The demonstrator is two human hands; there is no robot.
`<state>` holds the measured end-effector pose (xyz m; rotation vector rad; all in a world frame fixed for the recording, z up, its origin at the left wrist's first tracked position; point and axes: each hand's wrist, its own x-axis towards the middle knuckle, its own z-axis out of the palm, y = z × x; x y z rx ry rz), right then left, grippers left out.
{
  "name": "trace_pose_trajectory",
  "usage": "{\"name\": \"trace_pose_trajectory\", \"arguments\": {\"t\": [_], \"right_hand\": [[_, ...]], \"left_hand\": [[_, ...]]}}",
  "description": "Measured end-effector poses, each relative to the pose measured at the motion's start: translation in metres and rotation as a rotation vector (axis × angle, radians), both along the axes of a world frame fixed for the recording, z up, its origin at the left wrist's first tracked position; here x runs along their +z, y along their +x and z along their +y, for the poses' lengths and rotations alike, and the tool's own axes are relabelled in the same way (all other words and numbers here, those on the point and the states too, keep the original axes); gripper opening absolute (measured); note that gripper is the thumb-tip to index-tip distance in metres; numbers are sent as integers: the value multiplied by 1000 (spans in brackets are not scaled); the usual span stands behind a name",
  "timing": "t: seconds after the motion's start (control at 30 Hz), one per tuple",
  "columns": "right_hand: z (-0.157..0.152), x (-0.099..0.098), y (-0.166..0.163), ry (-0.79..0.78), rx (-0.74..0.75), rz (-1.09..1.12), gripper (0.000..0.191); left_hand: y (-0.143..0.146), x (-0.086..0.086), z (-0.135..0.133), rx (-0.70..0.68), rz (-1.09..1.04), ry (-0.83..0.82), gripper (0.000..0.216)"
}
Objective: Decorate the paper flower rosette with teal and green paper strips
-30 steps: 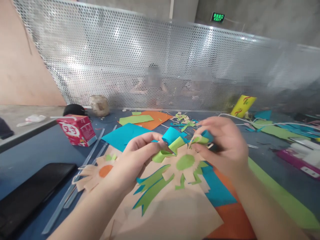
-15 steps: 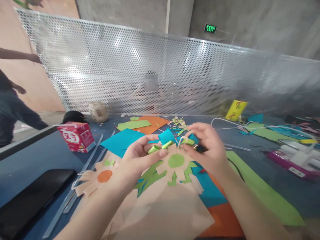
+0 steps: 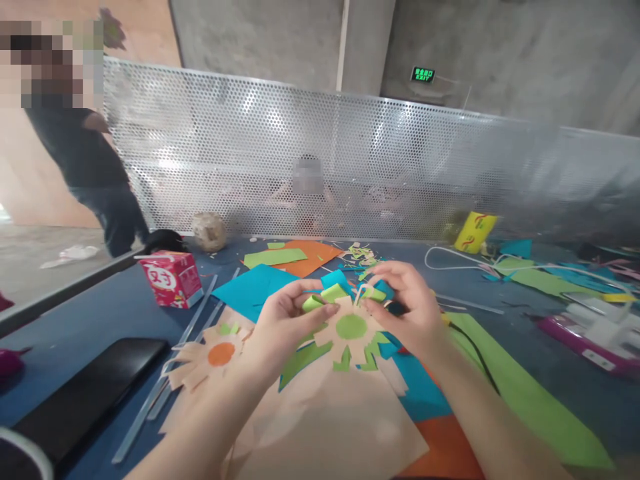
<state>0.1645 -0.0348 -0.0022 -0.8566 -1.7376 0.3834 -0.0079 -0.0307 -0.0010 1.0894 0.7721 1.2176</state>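
Note:
Both hands hold a paper flower (image 3: 351,327) with a green round centre, cream petals and curled blue and green strips along its top. My left hand (image 3: 295,313) pinches its upper left edge, thumb in front of a green curl. On the upper right, my right hand (image 3: 407,300) closes its thumb and fingers on the petals beside a thin cream loop. Beneath the flower lies a cream paper sheet (image 3: 320,427). Left of my left forearm, a second paper flower (image 3: 221,355) with an orange centre rests on the sheets.
A black phone (image 3: 95,400), clear glue sticks (image 3: 165,373) and a red box (image 3: 171,280) lie to the left. Green paper (image 3: 530,393) and a purple power strip (image 3: 590,343) are at right. A perforated metal screen (image 3: 260,147) stands behind; a person (image 3: 90,147) is beyond the table.
The camera view has shifted, so the table's things sit slightly lower and further right. The person at the left shows more fully. Both hands keep their hold on the flower.

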Motion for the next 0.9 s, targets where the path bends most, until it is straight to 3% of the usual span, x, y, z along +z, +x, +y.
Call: {"name": "trace_pose_trajectory", "arguments": {"t": [0.6, 0.9], "right_hand": [[5, -8, -1, 86, -15, 39, 29], [5, -6, 0, 22, -61, -14, 31]], "left_hand": [[5, -9, 5, 40, -68, -69, 33], [6, -14, 7, 71, -54, -33, 29]]}}
